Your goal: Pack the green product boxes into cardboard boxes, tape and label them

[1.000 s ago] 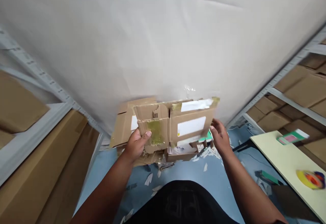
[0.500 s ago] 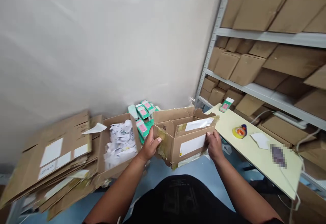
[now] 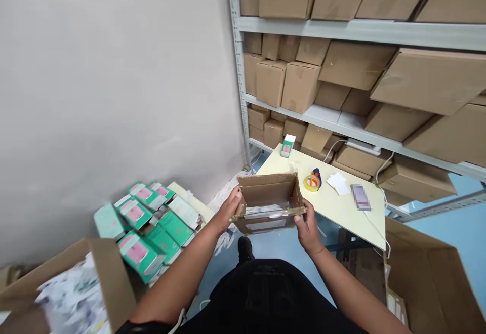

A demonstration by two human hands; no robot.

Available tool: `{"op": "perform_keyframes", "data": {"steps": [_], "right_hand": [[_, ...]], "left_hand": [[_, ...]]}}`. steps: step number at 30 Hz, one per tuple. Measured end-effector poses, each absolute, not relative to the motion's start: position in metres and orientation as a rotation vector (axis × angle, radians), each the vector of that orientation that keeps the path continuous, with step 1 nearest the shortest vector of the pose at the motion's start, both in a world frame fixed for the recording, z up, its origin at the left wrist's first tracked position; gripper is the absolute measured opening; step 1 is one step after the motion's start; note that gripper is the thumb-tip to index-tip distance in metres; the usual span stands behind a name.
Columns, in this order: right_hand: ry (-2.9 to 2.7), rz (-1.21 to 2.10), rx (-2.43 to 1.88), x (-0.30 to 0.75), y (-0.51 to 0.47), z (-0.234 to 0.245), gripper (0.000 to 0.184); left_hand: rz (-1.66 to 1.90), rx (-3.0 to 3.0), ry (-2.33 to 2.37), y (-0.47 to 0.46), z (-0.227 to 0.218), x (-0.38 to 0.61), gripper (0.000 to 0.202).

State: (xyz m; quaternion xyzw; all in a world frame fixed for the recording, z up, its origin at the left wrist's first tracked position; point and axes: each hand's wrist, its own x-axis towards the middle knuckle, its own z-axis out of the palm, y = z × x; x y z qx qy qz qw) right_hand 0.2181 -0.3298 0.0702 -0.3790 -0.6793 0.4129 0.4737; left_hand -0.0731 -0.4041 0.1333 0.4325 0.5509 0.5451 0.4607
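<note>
Between my two hands I hold an open-topped cardboard box [image 3: 269,187], worn and taped along its edges, with a white label on its near side. My left hand [image 3: 229,207] grips its left end, thumb at the rim. The right end is gripped by my right hand [image 3: 308,228], with the thumb on the near side. Light can be seen through an opening in the lower part of the box. It hangs in front of my body, close to the near edge of a cream table [image 3: 353,225].
On the table are a tape dispenser [image 3: 313,181], white paper [image 3: 338,184], a phone-like blurred item [image 3: 360,197] and a green-and-pink carton [image 3: 287,147]. Several green cartons [image 3: 138,248] pile up at left, beside a box of paper scraps [image 3: 110,278]. Shelves [image 3: 341,30] carry cardboard boxes.
My view has swung right toward the table and shelves. The box, still in both hands, has turned so its open inside shows more. The flattened cardboard at left has left view.
</note>
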Motion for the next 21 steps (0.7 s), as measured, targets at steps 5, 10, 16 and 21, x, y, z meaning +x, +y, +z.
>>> {"op": "perform_keyframes", "data": {"steps": [5,10,16,21], "right_hand": [[-1.632,1.007,-1.005,0.202,-0.282,0.061,0.066],[-1.478,1.155,-1.044,0.181,-0.243,0.064,0.067],[-1.052,1.447,-1.159,0.173,-0.197,0.068,0.064],[-1.14,1.25,-1.642,0.179,-0.137,0.045,0.048]], "left_hand": [[1.301,1.077,1.268,-0.311,0.119,-0.103,0.067],[1.237,1.061,1.259,-0.231,0.115,-0.132,0.068],[1.125,1.197,1.269,-0.15,0.101,-0.14,0.066],[0.998,1.38,1.447,-0.095,0.07,-0.115,0.056]]}}
